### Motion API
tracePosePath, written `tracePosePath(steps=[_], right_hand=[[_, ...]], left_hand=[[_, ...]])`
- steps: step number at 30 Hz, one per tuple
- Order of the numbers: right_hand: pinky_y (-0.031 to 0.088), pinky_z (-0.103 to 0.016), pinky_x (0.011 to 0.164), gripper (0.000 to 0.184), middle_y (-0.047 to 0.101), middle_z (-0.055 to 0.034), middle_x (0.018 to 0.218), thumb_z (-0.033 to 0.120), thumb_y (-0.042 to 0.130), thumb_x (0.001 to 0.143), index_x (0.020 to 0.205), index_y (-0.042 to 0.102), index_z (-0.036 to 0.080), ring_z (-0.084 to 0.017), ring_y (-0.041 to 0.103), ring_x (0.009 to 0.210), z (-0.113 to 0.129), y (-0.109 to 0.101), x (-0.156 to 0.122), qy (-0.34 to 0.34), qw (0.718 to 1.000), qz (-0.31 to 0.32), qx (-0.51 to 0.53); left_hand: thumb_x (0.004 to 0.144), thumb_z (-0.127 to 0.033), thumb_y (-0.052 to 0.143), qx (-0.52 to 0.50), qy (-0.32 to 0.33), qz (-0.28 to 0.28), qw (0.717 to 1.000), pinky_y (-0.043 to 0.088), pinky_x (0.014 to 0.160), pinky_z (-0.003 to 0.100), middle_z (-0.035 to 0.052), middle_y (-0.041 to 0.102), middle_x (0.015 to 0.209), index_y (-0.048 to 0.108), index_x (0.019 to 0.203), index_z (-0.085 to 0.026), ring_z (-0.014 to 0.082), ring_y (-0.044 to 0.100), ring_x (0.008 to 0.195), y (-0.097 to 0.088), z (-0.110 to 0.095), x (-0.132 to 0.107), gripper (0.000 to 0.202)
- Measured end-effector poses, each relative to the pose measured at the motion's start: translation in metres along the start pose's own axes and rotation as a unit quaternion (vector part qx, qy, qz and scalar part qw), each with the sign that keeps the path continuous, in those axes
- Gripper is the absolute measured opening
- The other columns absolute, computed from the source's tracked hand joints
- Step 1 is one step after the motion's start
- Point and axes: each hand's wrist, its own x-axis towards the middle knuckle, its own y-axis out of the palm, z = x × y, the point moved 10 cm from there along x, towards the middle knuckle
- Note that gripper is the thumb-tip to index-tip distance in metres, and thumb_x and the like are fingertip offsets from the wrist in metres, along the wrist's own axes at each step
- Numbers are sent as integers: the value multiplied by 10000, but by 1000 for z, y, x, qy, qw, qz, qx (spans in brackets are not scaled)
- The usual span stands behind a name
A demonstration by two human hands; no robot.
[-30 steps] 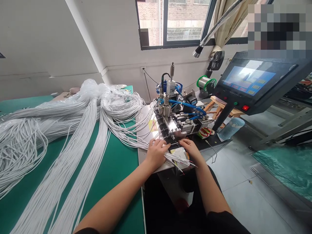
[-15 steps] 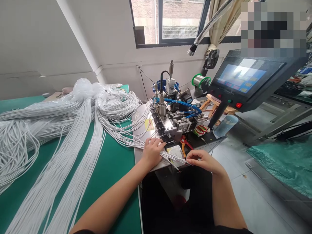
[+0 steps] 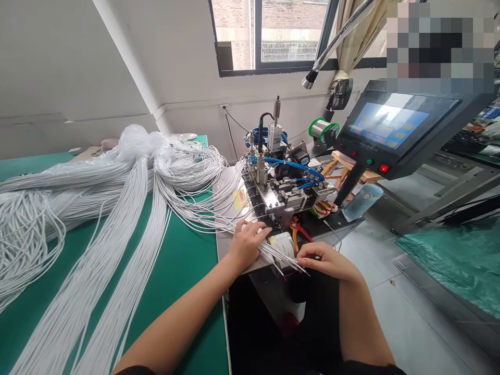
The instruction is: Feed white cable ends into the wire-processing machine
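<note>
My left hand (image 3: pixel 247 244) is curled over a bundle of thin white cables (image 3: pixel 275 251) at the machine's front edge, holding them together. The cable ends stick out past it to the right, spread a little, with small reddish tips. Thumb and forefinger of my right hand (image 3: pixel 326 260) pinch at the ends of some of these cables. Just behind the bundle lie a white block-like object (image 3: pixel 282 244) and pliers with red and orange handles (image 3: pixel 298 230). The small machine (image 3: pixel 279 182) with blue air tubes stands directly beyond my left hand.
Thick bundles of white cables (image 3: pixel 117 234), partly wrapped in clear plastic, cover much of the green table (image 3: pixel 187 312) at left. A control panel with a screen (image 3: pixel 390 127) rises at right. Behind the machine are a solder-like wire spool (image 3: pixel 322 129) and a lamp (image 3: pixel 310 79).
The cable ends by my right hand have shifted and now fan out slightly more below its fingertips. My left hand stays on the bundle; the view has moved very slightly.
</note>
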Motion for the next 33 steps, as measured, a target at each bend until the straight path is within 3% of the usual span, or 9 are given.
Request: tracePosePath(steps=[7, 10, 16, 19, 23, 29, 33], right_hand=[[421, -267, 602, 367, 614, -36, 703, 472, 525, 916, 762, 657, 166, -175, 549, 649, 12, 5, -1, -14, 1000, 12, 2], [416, -263, 591, 355, 612, -33, 701, 481, 552, 897, 762, 657, 171, -175, 545, 648, 11, 2, -1, -14, 1000, 1, -4], [390, -255, 562, 328, 576, -22, 692, 461, 577, 879, 740, 641, 171, -159, 504, 625, 9, -24, 11, -23, 995, -95, 6], [396, -254, 569, 314, 566, -21, 689, 445, 592, 867, 727, 632, 166, -153, 498, 623, 9, -36, 20, -36, 989, -139, 26], [382, -249, 517, 314, 560, -13, 678, 461, 618, 834, 733, 635, 164, -135, 475, 559, 0, -44, 30, -13, 985, -169, 43], [414, -252, 605, 280, 588, -13, 737, 444, 653, 807, 767, 643, 167, -155, 521, 661, -12, -42, 43, -3, 979, -184, 89], [387, -237, 593, 258, 552, 3, 711, 418, 689, 787, 777, 634, 166, -132, 485, 640, -20, -40, 52, -20, 958, -228, 175]], left_hand=[[759, -27, 475, -9, 12, -2, 1000, 344, 914, 383, 41, 646, 1085, 617, 1114, -240, 176, 610, 971, 0, -1, 0, 437], [766, -25, 419, -23, 52, -3, 998, 398, 851, 336, 63, 636, 1096, 623, 1109, -220, 164, 606, 954, -4, -8, 0, 445], [873, -135, 440, -51, 136, -30, 989, 396, 704, 272, 43, 658, 993, 623, 1091, -222, 124, 601, 772, -17, -27, -2, 298], [910, -279, 501, -47, 114, -51, 991, 359, 761, 299, -1, 669, 824, 633, 1036, -237, 110, 583, 672, -20, -25, -3, 187], [927, -284, 482, -11, 71, -52, 996, 295, 780, 332, -36, 618, 644, 641, 945, -236, 102, 542, 587, -17, -20, -5, 167], [925, -234, 465, 7, 22, -56, 998, 259, 764, 340, -24, 636, 698, 627, 908, -230, 122, 562, 657, -19, -12, -5, 162], [909, -193, 457, -4, 18, -60, 998, 254, 762, 340, -27, 641, 705, 621, 910, -222, 123, 562, 658, -20, -11, -3, 167]])
